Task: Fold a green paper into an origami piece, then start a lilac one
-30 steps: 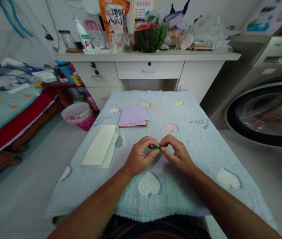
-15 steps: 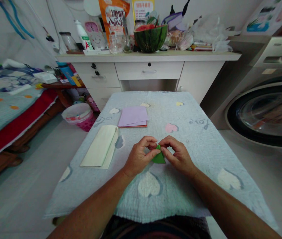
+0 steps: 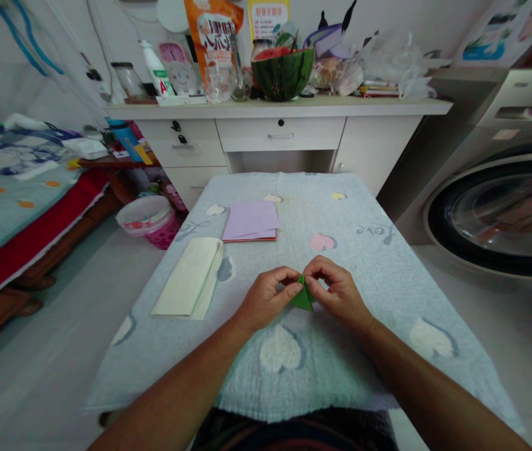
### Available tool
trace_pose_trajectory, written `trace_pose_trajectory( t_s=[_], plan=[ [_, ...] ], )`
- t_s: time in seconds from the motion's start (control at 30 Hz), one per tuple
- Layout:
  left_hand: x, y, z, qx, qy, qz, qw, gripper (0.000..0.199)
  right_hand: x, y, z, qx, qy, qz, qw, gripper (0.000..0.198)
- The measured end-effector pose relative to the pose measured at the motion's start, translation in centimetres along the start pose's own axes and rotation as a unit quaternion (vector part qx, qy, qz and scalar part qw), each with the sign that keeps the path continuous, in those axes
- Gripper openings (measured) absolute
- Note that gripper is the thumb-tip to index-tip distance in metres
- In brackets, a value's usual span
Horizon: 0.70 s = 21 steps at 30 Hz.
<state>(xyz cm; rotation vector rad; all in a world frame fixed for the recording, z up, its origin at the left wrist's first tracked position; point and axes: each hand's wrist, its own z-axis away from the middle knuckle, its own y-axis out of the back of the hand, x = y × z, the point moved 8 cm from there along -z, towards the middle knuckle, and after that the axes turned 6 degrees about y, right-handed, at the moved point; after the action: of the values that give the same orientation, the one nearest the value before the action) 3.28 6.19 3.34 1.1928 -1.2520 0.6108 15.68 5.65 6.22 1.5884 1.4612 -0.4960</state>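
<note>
Left hand (image 3: 268, 297) and right hand (image 3: 338, 291) pinch green paper (image 3: 303, 302) between fingers, prob keeping folds tight; purple sheets (image 3: 251, 218) sit past it.

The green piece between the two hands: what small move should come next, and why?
Perhaps the right hand should gently press the top of the green piece while the left hand steadies it, since both hands pinch it near that top and its lower part spreads out below them.

Single head view, looking forward and down across cloth-covered table (image 3: 289, 249).
</note>
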Motion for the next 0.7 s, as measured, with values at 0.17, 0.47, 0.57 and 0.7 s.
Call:
trace_pose_trajectory(
  t_s=[0.17,0.47,0.57,0.7],
  plan=[
    [0.6,0.0,0.0,0.015,-0.027,-0.025,0.999,0.013,0.1,0.1,0.0,0.003,-0.024,-0.033,0.999,0.007],
    [1.1,-0.3,0.0,-0.003,-0.057,-0.021,0.998,0.011,0.2,-0.2,0.1,-0.013,-0.043,-0.090,0.995,0.005],
    [1.2,-0.2,0.0,-0.005,-0.063,-0.019,0.998,0.010,0.2,-0.2,0.0,-0.019,-0.042,-0.087,0.995,0.006],
    [1.3,-0.2,0.1,-0.008,-0.070,-0.021,0.997,0.009,0.3,-0.2,0.1,-0.024,-0.041,-0.077,0.996,0.006]
  ],
)
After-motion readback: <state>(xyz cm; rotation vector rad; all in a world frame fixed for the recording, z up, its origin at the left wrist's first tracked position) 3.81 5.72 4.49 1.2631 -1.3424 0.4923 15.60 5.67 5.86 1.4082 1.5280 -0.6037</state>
